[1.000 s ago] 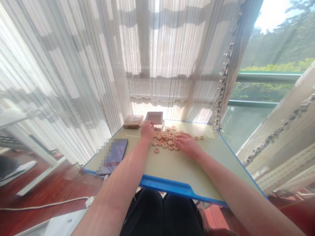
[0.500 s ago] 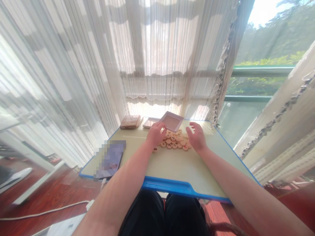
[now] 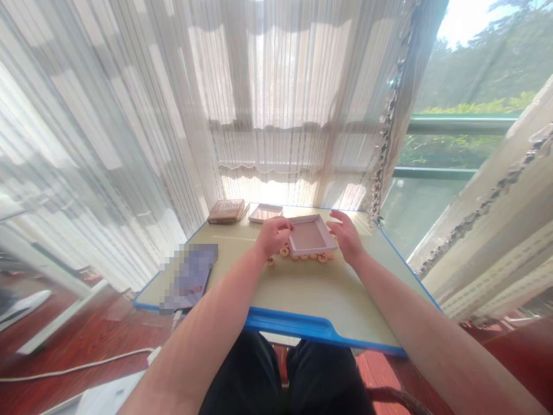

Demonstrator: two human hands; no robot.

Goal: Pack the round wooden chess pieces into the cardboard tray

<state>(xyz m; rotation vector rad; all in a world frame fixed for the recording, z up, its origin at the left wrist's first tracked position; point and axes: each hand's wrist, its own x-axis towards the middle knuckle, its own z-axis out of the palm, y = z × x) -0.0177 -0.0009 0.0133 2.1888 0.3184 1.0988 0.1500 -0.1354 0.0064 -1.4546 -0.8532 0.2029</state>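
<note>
My left hand (image 3: 273,235) grips the left edge of a shallow pinkish box tray (image 3: 309,236) and holds it over a pile of round wooden game pieces (image 3: 302,256) on the table. Only the front row of pieces shows below the tray. My right hand (image 3: 347,235) is at the tray's right edge with fingers curved and apart; whether it touches the tray is unclear. A second shallow tray (image 3: 265,212) lies flat behind my left hand, and a brown patterned box (image 3: 226,210) lies at the far left corner.
The small table (image 3: 302,300) has a pale green top and a blue rim, above my dark-clad legs. A dark phone-like slab (image 3: 190,276) lies at its left side. Sheer curtains hang close behind and to the left; a window and railing are to the right. A white cable crosses the red floor.
My left hand lifted the tray from the back of the table and brought it forward, level over the pieces. My right hand rose off the pile and moved to the tray's right side.
</note>
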